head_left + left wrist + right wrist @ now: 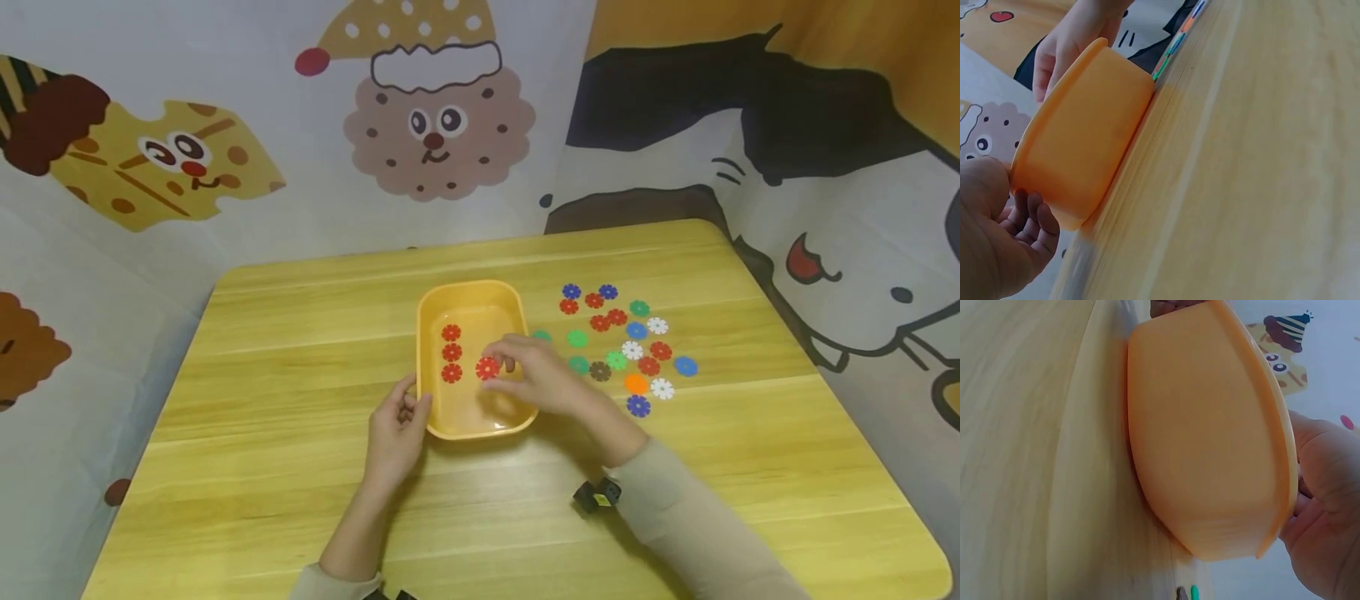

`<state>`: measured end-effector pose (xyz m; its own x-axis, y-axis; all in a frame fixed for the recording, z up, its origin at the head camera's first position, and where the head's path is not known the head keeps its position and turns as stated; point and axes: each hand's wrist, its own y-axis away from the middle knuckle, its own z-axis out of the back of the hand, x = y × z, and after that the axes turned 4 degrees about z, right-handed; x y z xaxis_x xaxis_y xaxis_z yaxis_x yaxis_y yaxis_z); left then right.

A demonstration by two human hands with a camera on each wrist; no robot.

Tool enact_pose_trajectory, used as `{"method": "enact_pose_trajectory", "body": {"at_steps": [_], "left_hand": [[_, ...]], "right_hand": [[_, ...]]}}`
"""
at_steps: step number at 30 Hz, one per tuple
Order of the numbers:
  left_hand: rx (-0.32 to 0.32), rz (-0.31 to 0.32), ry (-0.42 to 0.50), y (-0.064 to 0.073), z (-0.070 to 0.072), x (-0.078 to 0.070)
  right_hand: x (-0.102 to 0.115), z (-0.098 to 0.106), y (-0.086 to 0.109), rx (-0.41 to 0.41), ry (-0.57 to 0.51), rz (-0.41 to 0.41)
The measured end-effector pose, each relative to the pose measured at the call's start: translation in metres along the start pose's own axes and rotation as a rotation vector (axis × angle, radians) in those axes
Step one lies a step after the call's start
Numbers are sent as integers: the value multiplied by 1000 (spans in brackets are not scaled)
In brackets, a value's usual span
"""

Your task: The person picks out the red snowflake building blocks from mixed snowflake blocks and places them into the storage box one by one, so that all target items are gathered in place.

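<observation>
An orange-yellow plastic tray (467, 417) stands on the table. My left hand (396, 433) grips its left rim near the front corner, thumb at the rim and fingers curled against the outer wall; the left wrist view shows this hand (1004, 231) close up. Three red snowflake discs (452, 352) lie in a column along the tray's left side. Over the tray's right half, my right hand (536, 375) pinches another red snowflake disc (487, 368) between thumb and fingers. The tray wall (1204, 425) hides that disc in the right wrist view.
Loose snowflake discs in red, blue, green, white, orange (636, 384) and brown (599, 371) are scattered right of the tray. The wooden table (285, 400) meets a cartoon-printed cloth (285, 225) at its back edge. A small black device (597, 496) sits at the right wrist.
</observation>
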<state>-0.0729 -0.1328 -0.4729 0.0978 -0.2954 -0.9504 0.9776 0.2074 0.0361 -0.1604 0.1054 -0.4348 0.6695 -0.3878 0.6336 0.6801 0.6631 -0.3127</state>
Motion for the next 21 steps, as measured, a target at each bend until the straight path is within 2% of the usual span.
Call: {"method": "enact_pose_trajectory", "body": {"at_steps": [11, 21], "left_hand": [[-1, -17, -3, 0, 0, 0], [-2, -22, 5, -1, 0, 0]], "right_hand": [[13, -12, -23, 130, 41, -73], [10, -22, -41, 169, 89, -75]]}}
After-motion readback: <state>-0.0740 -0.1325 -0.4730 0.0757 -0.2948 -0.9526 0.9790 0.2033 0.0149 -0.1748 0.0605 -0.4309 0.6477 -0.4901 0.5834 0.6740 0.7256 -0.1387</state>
